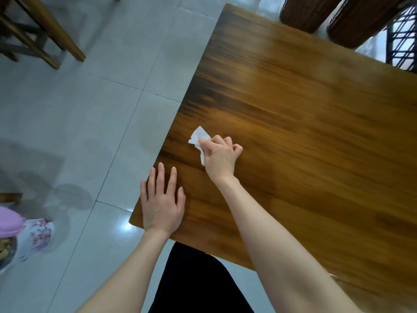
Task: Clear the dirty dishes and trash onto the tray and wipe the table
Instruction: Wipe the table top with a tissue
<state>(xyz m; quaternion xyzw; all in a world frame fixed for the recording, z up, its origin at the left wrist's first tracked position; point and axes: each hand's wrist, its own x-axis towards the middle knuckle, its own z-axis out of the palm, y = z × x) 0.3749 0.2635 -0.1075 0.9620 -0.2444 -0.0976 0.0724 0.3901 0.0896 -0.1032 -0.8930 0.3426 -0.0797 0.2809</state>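
The right hand (220,154) covers part of the white tissue (199,135), so its full shape cannot be told. The table (316,132) is cut by the right edge, and its far grain is blurred. At the left edge a flowered object (37,236) is cut off (what it is, I cannot tell).

We see a pale, glossy tiled floor (90,109) with dark wooden furniture legs (45,26) standing on it at top left. At top right are two brown woven seats (361,19) beside a dark lattice frame (401,41). At the left edge, a floral-patterned item (38,236) sits against a pink cloth (9,220).
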